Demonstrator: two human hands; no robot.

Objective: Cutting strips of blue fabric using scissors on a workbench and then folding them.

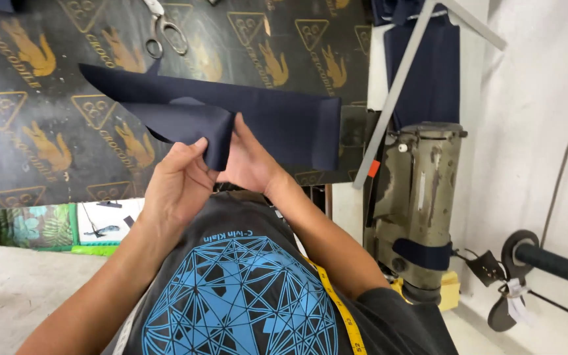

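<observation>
A small curved piece of dark navy cloth (189,125) is pinched between both of my hands just above my chest. My left hand (175,184) grips its lower edge with thumb and fingers. My right hand (250,161) holds the same piece from behind, at its right corner. Beyond it a longer strip of navy cloth (277,118) lies across the dark printed table cover (41,105), its right end folded over.
Scissors (164,31) lie at the table's far edge. A grey metal ruler (396,92) leans across more navy cloth at right. An old olive sewing machine (419,204) stands right of me. A yellow tape measure (340,306) hangs over my shirt.
</observation>
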